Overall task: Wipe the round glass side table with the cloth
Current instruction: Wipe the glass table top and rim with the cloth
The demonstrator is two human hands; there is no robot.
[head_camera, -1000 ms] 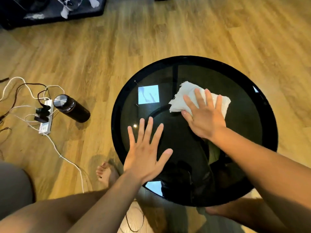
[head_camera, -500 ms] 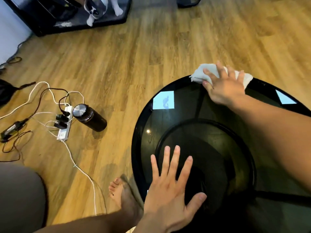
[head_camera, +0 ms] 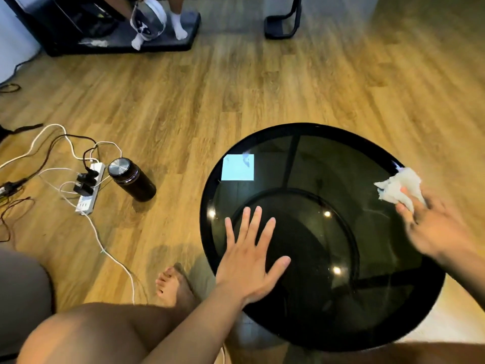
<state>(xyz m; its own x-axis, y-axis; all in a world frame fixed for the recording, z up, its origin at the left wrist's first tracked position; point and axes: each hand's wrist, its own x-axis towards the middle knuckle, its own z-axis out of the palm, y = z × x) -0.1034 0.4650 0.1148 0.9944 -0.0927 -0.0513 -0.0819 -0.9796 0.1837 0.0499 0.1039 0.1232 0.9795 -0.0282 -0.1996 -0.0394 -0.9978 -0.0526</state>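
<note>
The round dark glass side table (head_camera: 309,151) fills the lower right of the head view, with a black rim and ceiling lights mirrored in it. My left hand (head_camera: 249,258) lies flat on the glass near the left edge, fingers spread, holding nothing. My right hand (head_camera: 433,227) is blurred at the table's right edge and presses a crumpled white cloth (head_camera: 396,187) against the glass under its fingertips.
A dark flask (head_camera: 131,179) lies on the wooden floor left of the table, beside a white power strip (head_camera: 89,190) with tangled cables. My bare foot (head_camera: 173,285) and knee are at the bottom left. Another person's socked feet (head_camera: 178,30) rest on a dark platform at the top.
My right hand has swept the cloth from the table's far rim round to its right edge. The left hand stays flat on the glass. The camera has tilted up.
</note>
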